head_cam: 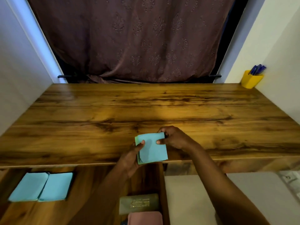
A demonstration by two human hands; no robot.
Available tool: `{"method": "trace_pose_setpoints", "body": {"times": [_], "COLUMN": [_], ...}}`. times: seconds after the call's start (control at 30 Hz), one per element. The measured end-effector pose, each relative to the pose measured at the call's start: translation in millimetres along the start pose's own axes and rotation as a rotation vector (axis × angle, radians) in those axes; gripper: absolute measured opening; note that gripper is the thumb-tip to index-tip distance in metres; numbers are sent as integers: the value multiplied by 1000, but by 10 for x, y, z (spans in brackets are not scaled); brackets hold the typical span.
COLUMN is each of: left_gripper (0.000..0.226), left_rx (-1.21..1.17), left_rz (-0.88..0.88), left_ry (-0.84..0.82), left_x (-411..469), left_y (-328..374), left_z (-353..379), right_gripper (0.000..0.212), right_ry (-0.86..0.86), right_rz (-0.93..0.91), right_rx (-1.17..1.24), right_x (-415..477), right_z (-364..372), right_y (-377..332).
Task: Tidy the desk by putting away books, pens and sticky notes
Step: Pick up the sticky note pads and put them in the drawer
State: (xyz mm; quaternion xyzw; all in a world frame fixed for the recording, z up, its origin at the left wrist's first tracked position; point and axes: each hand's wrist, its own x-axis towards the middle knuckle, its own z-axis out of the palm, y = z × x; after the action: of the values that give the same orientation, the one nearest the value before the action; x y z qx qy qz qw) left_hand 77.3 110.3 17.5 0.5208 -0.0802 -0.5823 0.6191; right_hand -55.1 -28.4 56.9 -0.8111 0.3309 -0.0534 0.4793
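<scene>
The left hand [131, 157] and the right hand [174, 137] both pinched the stack of sticky notes [153, 149] over the near edge of the bench [146, 108], and since the sheets were not aligned, loose ones could, I think, slip out and fall below the bench.

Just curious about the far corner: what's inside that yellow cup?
Several blue pens stand in the yellow cup, their tops poking out. Its wall hides their lower ends and anything else inside.
</scene>
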Motion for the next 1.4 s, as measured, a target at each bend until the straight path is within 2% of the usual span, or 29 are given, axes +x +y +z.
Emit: {"method": "trace_pose_setpoints", "body": {"times": [0.07,0.17,0.2,0.27,0.33,0.43,0.5,0.57,0.63,0.73,0.77,0.9,1.0,1.13,1.23,1.33,1.4], "left_gripper": [37,31,29,26,21,20,22,33,47,39,38,39,41,29,21,18,17], "left_rx": [68,96,97,129,267,510,715,957,1148,1421,1402,1221,1276,858,544,416,400], "left_rz": [56,141,170,238,326,489,632,766,777,625,594,634,515,516,511,421,377], "left_ry": [42,88,93,80,92,50,-13,43,130,143,130,198,131,141,133,167,232], "left_x": [-75,-208,-248,-337,-382,-401,-395,-313,-135,127,156,221,352,194,-141,-548,-808], "left_y": [56,192,232,316,376,601,803,952,1013,950,893,889,913,1005,1063,1049,985], "left_z": [-165,-494,-594,-798,-953,-1112,-1209,-1301,-1399,-1563,-1594,-1588,-1667,-1707,-1855,-2232,-2553], "right_gripper": [30,52,50,40,19,4,6,9,9,17,18,14,22,21,7,3,8], "right_ry": [78,344,374,270,204,470,602,656,668,508,496,692,540,508,360,209,134], "right_rz": [-9,40,77,193,205,31,-35,-52,-1,97,99,-7,86,66,79,106,116], "right_rx": [-99,-107,-56,129,215,155,158,130,-7,-208,-223,-201,-239,15,269,401,523], "right_x": [38,31,4,-42,-48,39,77,147,312,544,582,679,789,821,706,591,486], "right_z": [241,582,689,977,1273,1427,1384,1353,1379,1503,1538,1509,1584,1653,1795,2166,2485], "right_y": [-166,-328,-336,-384,-448,-613,-783,-866,-791,-619,-585,-516,-394,-515,-700,-918,-1055]}}
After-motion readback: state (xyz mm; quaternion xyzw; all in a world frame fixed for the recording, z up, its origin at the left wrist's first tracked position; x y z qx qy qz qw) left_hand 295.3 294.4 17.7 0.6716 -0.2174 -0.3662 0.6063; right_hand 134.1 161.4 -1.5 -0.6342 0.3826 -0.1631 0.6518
